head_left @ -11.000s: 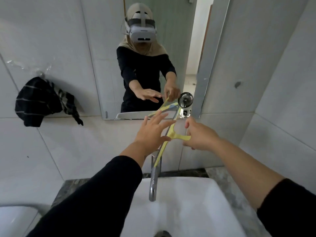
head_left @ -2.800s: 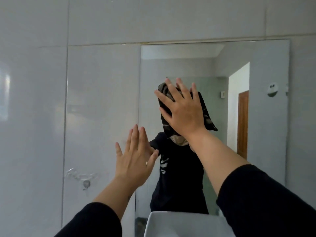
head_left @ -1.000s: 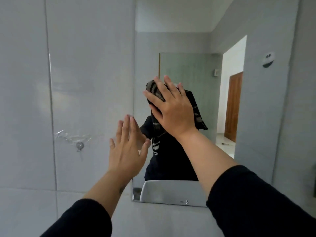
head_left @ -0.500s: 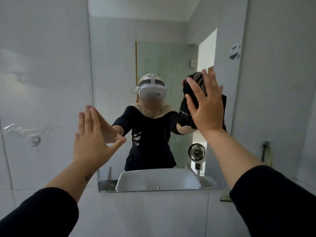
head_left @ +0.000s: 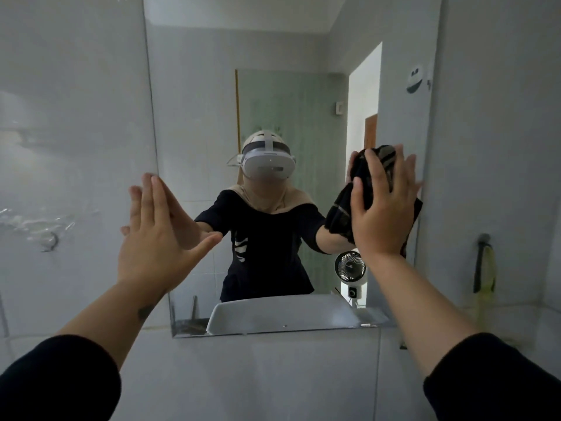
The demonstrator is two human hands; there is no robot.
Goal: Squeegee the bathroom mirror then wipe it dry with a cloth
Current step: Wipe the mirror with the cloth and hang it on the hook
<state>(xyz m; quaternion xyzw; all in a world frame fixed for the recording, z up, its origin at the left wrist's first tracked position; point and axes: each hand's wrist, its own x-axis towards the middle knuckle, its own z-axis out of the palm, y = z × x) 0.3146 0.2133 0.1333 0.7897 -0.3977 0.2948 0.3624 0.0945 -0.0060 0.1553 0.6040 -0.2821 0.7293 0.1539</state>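
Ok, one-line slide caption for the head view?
Right hand presses dark cloth against mirror; left hand open, flat.

Free room and obstacles. Mirror (head_left: 273,86) glass above both hands' fingertips is open, w/ nothing on it. Between left hand (head_left: 154,238) thumb and right hand (head_left: 379,205) thumb: clear central strip. Right fingers (head_left: 403,165) press a dark cloth (head_left: 343,214) flat near the mirror's right edge; no glass left beyond them. Past right fingertips, the wall carries a hook w/ hanging squeegee (head_left: 485,275). Left of left fingers: wall hook (head_left: 50,238).
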